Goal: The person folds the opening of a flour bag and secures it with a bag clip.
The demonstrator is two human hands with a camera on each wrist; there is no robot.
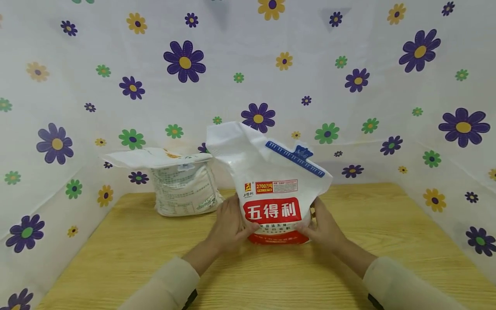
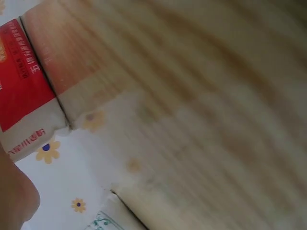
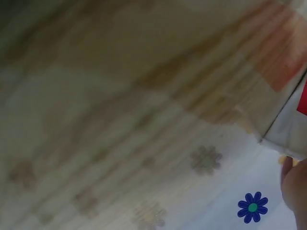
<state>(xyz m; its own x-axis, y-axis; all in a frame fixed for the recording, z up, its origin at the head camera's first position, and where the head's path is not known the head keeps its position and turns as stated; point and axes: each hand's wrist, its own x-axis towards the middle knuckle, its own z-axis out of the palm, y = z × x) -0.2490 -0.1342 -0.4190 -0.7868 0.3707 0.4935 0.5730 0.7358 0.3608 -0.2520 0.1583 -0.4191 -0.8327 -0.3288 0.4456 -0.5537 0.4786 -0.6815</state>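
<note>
A white and red flour bag (image 1: 271, 185) stands at the middle of the table in the head view, its top folded down at a slant. Across that fold sits a blue bag clip (image 1: 295, 158). My left hand (image 1: 229, 224) grips the bag's lower left side, thumb on the printed front. On the opposite side my right hand (image 1: 324, 226) holds it the same way, and most fingers of both hands are hidden behind the bag. In the left wrist view the bag's red side (image 2: 26, 79) shows at the left edge.
Behind and left of the flour bag stands a second white bag (image 1: 184, 189) with green print, its top flopped over to the left. The wooden table (image 1: 155, 254) backs onto a flower-patterned cloth (image 1: 232, 43), which also encloses both sides.
</note>
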